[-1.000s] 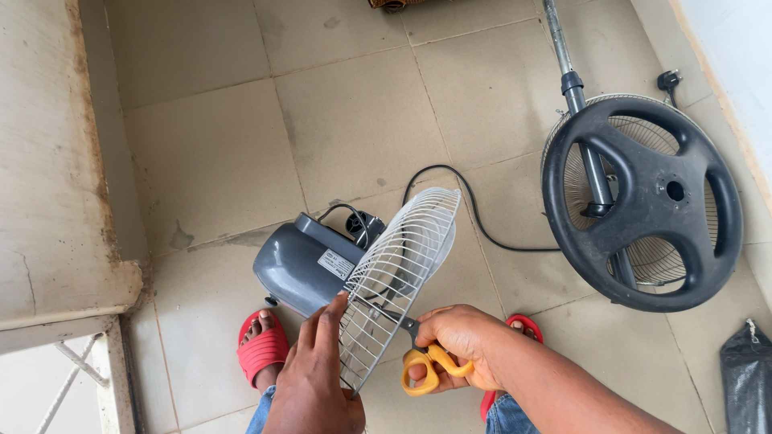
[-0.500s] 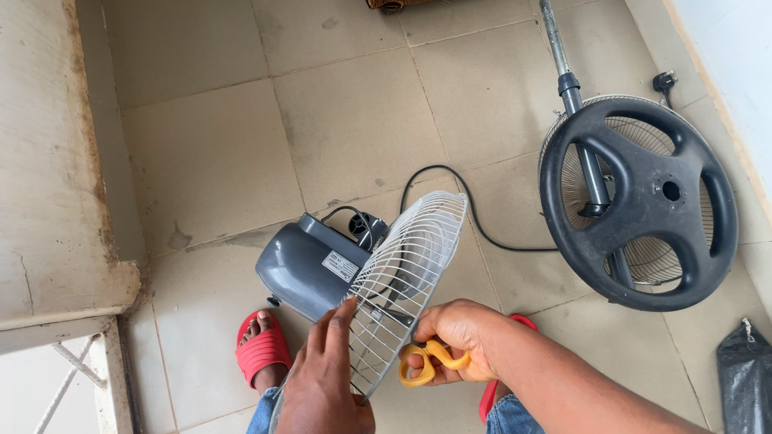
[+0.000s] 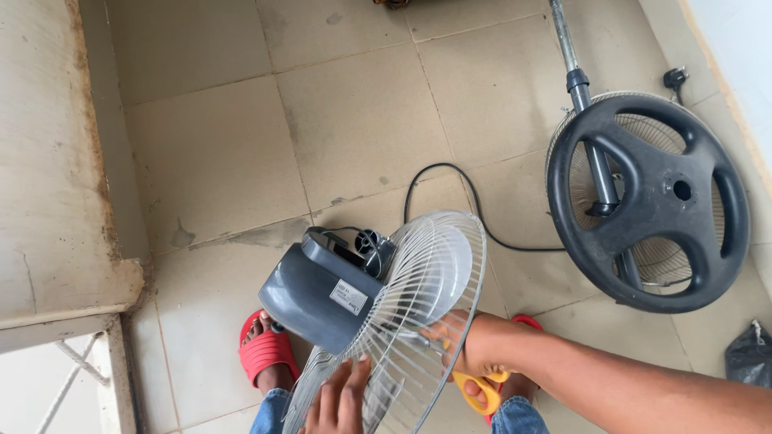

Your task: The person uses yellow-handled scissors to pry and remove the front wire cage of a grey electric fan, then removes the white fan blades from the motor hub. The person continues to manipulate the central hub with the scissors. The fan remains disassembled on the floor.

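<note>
A white wire fan guard (image 3: 418, 305) stands tilted against a grey fan motor housing (image 3: 322, 293), low in the middle of the head view. My left hand (image 3: 338, 402) rests flat on the guard's lower edge with fingers spread. My right hand (image 3: 470, 345) reaches in behind the guard's wires and grips yellow-handled scissors (image 3: 482, 387). The scissor blades are hidden by the guard. A black power cord (image 3: 450, 193) runs from the motor across the floor.
A round black fan base (image 3: 651, 201) with a grey pole (image 3: 583, 104) lies over a second wire guard at the right. A concrete ledge (image 3: 56, 201) borders the left. My feet in red sandals (image 3: 265, 350) stand below. A black bag (image 3: 748, 354) sits far right.
The guard has swung to face the camera more fully. My right hand with the scissors has moved in behind its wires, and my left hand has slid lower on the rim.
</note>
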